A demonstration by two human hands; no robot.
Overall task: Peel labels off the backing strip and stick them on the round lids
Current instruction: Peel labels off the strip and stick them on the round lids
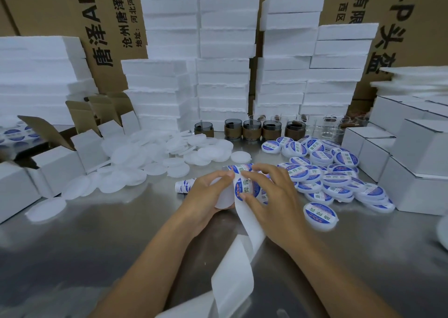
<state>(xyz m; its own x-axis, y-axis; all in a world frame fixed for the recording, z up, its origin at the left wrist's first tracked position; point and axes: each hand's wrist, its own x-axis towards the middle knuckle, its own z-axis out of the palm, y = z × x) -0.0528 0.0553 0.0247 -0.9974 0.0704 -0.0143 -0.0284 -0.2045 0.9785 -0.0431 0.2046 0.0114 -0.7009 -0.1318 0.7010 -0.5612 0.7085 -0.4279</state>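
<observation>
at frame centre: left hand [206,191] cupping 1 blank lid [224,194] steady, right hand [269,196] pinching a label [247,188] off the backing strip [242,257], trailing towards lower centre.

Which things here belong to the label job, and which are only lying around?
Belong to the job:
- left hand holding a plain lid
- right hand on the label strip
- plain lids
- labelled lids
- empty backing strip

Lying around:
- foam blocks
- white boxes
- dark jars
</observation>
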